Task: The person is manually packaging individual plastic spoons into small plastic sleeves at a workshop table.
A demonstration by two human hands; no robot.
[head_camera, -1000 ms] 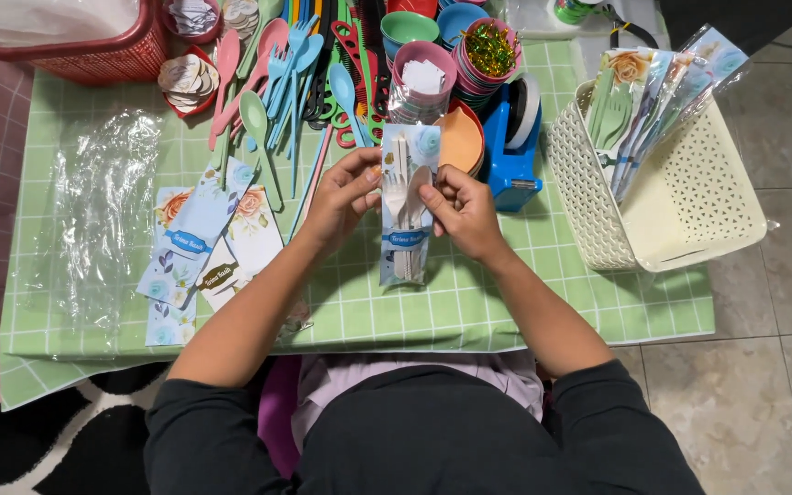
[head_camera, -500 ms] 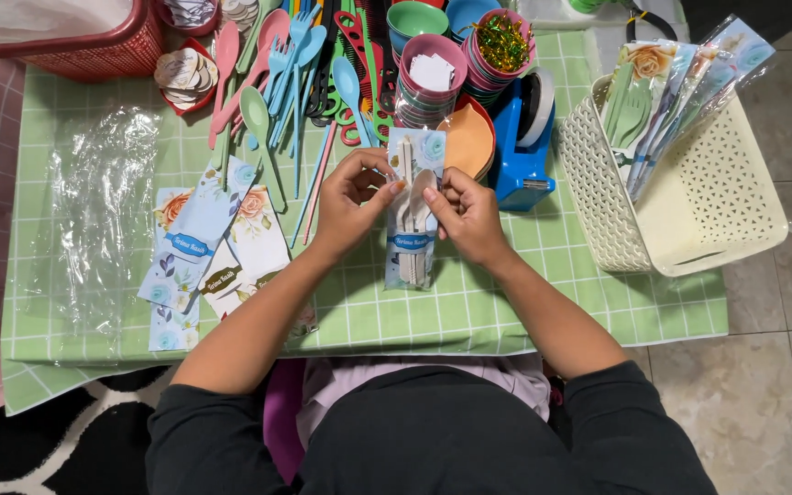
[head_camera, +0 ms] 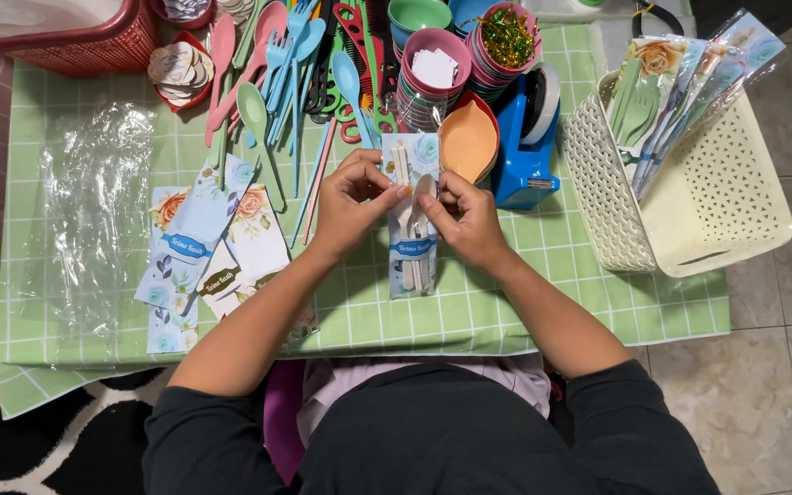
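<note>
A clear plastic sleeve (head_camera: pixel 412 246) with a floral card, a pale spoon and sticks inside stands upright over the green checked tablecloth (head_camera: pixel 524 284). My left hand (head_camera: pixel 348 203) pinches its left upper edge. My right hand (head_camera: pixel 462 216) grips its right side near the spoon bowl. Both hands press on the sleeve's top part from either side.
Floral cards (head_camera: pixel 203 247) and clear plastic bags (head_camera: pixel 93 211) lie at left. Coloured plastic spoons and forks (head_camera: pixel 277 73), stacked bowls (head_camera: pixel 433 73) and a blue tape dispenser (head_camera: pixel 524 147) fill the back. A cream basket (head_camera: pixel 689 192) with finished packs stands at right. A red basket (head_camera: pixel 93 37) sits far left.
The sleeve has dropped slightly lower and my fingers have closed in tighter on its upper part. The view has shifted a little.
</note>
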